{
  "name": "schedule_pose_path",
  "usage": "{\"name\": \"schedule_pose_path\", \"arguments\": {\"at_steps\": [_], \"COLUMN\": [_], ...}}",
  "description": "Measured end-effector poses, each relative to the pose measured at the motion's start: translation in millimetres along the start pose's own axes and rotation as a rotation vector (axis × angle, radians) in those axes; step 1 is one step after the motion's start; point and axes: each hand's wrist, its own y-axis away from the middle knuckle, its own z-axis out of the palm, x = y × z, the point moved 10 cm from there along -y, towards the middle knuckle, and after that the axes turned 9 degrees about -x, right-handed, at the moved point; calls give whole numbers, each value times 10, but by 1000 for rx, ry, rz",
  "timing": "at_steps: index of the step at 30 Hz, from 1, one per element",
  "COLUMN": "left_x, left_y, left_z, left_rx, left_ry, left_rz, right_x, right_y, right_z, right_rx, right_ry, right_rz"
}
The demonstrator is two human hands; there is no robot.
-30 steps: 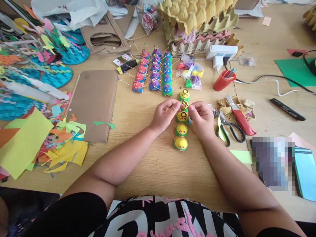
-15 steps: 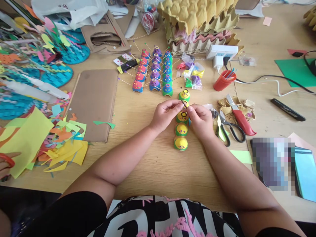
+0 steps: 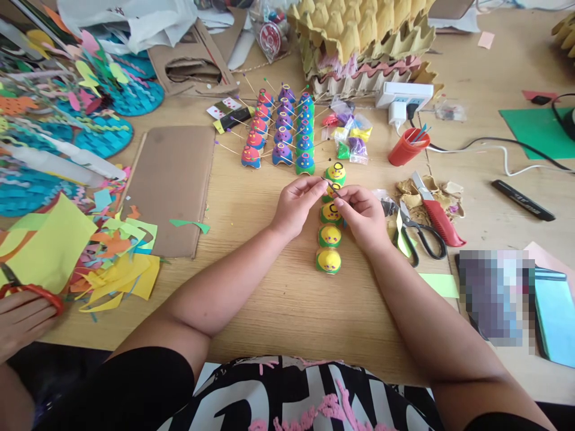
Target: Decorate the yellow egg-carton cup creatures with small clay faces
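Observation:
A thin dark strip (image 3: 331, 184) is stretched between my two hands, pinched at its ends. My left hand (image 3: 299, 203) has it by the left end and my right hand (image 3: 359, 212) by the right. Beneath them runs a column of yellow and green egg-carton cups (image 3: 330, 236) with small faces; the upper three carry dark rings, the lower two show none. My fingers partly cover the second and third cups. Beyond my hands stand rows of red cups (image 3: 250, 157), purple cups (image 3: 282, 153) and blue-green cups (image 3: 305, 163) with pin-tipped sticks.
Scissors (image 3: 420, 230) and a red-handled cutter (image 3: 438, 218) lie right of my hands, below a red cup of sticks (image 3: 408, 147). Cardboard (image 3: 171, 185) and paper scraps (image 3: 121, 278) are at left. Another person's hand (image 3: 24, 320) holds red scissors. Egg trays (image 3: 359, 36) are stacked behind.
My hands have drawn slightly apart, and more of the dark strip shows between them. The other person's hand with red scissors has come further into view from the left.

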Motion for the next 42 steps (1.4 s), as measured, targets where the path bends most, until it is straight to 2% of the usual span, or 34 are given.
{"name": "schedule_pose_path", "arguments": {"at_steps": [8, 14, 20, 42], "left_x": [-92, -82, -73, -99], "left_y": [-4, 17, 23, 18], "left_z": [36, 37, 45, 108], "left_rx": [-51, 0, 14, -82], "left_ry": [84, 188, 232, 223], "left_rz": [-85, -128, -135, -137], "right_x": [-6, 13, 5, 18], "right_y": [5, 5, 18, 25], "right_z": [-70, -82, -101, -98], "right_rx": [75, 83, 111, 104], "right_ry": [27, 82, 1, -129], "right_rz": [-4, 15, 54, 38]}}
